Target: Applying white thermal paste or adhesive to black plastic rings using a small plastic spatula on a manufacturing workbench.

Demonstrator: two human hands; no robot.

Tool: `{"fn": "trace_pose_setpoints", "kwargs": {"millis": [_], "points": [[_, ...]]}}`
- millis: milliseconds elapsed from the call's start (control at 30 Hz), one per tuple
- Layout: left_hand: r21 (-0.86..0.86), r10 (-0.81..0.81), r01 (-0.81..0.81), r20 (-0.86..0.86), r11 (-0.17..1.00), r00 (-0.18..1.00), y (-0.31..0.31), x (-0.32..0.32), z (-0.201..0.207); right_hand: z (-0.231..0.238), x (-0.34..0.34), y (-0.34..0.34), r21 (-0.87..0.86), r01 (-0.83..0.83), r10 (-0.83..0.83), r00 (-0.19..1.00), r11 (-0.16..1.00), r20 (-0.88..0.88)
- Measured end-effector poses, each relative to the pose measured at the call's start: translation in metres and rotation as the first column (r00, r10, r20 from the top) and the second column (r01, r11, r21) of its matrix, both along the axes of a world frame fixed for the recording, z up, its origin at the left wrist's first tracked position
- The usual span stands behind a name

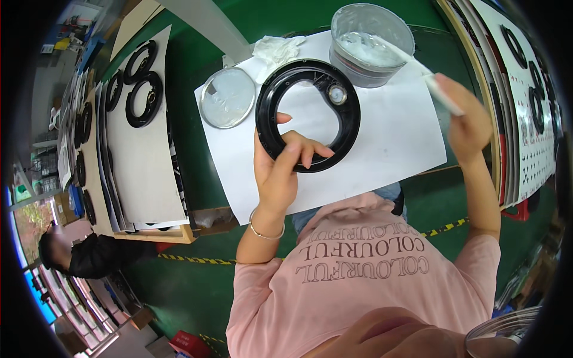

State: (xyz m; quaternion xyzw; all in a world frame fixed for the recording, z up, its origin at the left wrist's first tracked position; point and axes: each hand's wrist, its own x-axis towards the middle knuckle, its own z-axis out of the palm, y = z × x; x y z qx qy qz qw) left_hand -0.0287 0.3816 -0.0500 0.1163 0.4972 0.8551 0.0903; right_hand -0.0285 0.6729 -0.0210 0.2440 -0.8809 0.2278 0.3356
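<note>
In the head view, the left hand (278,169) grips the lower left of a glossy black ring (350,126) with a small round silvery, clear part (338,94) set in its upper right; fingers reach into the opening, and the ring is above a large white paper sheet (394,134) on the dark green table (196,161). Because the hold sits at one edge, the ring could twist or slip if the far side is pushed. The right hand (470,122) is closed around a long white stick (419,68), blurred; its far end lies over or in the pale paste (362,45) inside the translucent grey plastic tub (377,77), and I cannot tell how deep. A heavily loaded end could drip onto the sheet or smear the round part, while a sideways lever on the rim might tip the tub. The ring is just beside the clear round lid (228,100) and the crumpled white tissue (279,51), so a careless swing could knock the lid or drag the tissue. If the sheet is loose, a brushing forearm could pull it askew.
</note>
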Motion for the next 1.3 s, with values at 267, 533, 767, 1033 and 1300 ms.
{"fn": "trace_pose_setpoints", "kwargs": {"millis": [267, 533, 767, 1033, 1300], "points": [[0.242, -0.032, 0.008, 0.096, 0.970, 0.995, -0.019, -0.002, -0.008, -0.020, 0.054, 0.016, 0.415, -0.065, 0.104, 0.992, 0.907, -0.072], [0.313, -0.123, 0.098, 0.061, 0.945, 0.991, -0.009, -0.007, 0.002, -0.017, 0.036, 0.012, -0.887, 0.215, -0.039, 0.975, 0.408, 0.218], [0.217, -0.122, 0.107, 0.055, 0.970, 0.991, -0.007, -0.006, 0.016, 0.002, -0.019, 0.017, -0.947, 0.177, 0.217, 0.947, 0.269, 0.239], [-0.061, -0.090, 0.082, -0.146, 0.995, 0.985, 0.000, -0.011, 0.025, 0.021, 0.013, 0.014, -0.576, 0.043, 0.172, 0.933, 0.816, 0.315], [-0.076, -0.097, 0.087, -0.130, 0.993, 0.987, 0.015, -0.020, 0.019, 0.015, 0.002, 0.012, -0.511, 0.061, 0.125, 0.939, 0.857, 0.322]]}}
